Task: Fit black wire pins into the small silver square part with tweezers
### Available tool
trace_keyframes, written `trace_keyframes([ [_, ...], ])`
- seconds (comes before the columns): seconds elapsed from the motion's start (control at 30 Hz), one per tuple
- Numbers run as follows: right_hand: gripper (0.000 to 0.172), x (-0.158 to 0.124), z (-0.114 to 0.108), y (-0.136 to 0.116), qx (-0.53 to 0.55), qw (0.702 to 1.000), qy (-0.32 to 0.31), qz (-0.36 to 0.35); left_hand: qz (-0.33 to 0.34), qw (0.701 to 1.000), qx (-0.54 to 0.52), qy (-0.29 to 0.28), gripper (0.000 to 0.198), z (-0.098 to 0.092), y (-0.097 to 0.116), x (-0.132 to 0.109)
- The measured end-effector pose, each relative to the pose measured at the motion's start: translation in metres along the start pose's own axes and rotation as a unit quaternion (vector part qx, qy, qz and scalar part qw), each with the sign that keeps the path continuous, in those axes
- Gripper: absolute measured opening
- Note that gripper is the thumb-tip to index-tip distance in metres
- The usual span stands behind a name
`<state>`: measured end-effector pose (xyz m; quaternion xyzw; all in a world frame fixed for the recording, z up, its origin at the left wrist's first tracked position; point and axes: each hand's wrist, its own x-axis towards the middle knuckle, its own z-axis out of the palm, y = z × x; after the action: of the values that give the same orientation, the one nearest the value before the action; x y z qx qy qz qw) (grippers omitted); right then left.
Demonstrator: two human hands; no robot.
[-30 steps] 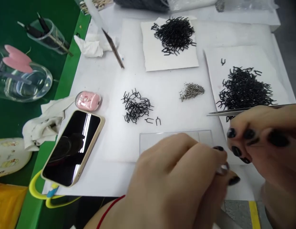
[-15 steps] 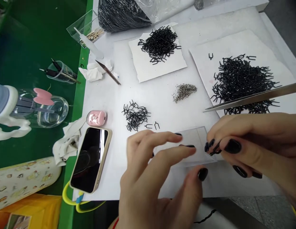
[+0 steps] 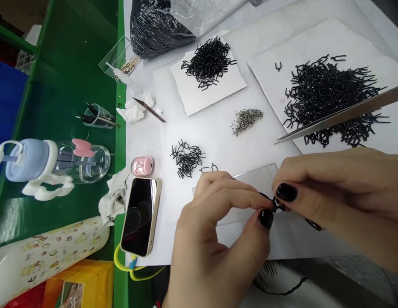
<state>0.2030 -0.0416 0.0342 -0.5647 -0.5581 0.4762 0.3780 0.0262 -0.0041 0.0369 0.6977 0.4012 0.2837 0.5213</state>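
Between the fingertips of both hands is a small black forked piece (image 3: 277, 207). My left hand (image 3: 218, 231) pinches its left side with thumb and index finger. My right hand (image 3: 333, 192) grips the other side, its fingers partly hiding the piece. Above the right hand a pointed metal tool, like tweezers (image 3: 333, 117), slants in from the right edge; where it is held is out of sight. Under the hands lies a clear flat plastic sheet (image 3: 253, 177). A small pile of similar forked pieces (image 3: 187, 158) lies beyond the left hand.
Larger piles of black forked pieces sit on a white card (image 3: 194, 102) and a white sheet (image 3: 266, 77). Tiny metallic bits (image 3: 246, 120) lie between them. Leftward are a phone (image 3: 141, 216), a pink case (image 3: 142, 166), a brown pointed tool (image 3: 149, 109) and a bottle (image 3: 92, 164).
My left hand has moved right and closed its thumb and index finger on the black piece at my right fingertips. The camera view has shifted slightly.
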Motion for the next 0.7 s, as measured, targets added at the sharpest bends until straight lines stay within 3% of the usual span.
trace_keyframes([
  [0.23, 0.013, 0.002, 0.002, 0.009, -0.032, 0.995, 0.034, -0.083, 0.028, 0.997, 0.060, 0.029, 0.028, 0.002, -0.001, -0.001],
  [0.43, 0.020, 0.000, 0.004, 0.011, -0.088, 0.989, 0.054, -0.106, 0.051, 0.993, 0.088, 0.067, 0.028, 0.007, -0.003, -0.004],
  [0.7, 0.021, -0.001, 0.007, 0.010, -0.083, 0.989, 0.050, -0.113, 0.066, 0.986, 0.108, 0.111, 0.025, 0.015, -0.006, -0.006],
])
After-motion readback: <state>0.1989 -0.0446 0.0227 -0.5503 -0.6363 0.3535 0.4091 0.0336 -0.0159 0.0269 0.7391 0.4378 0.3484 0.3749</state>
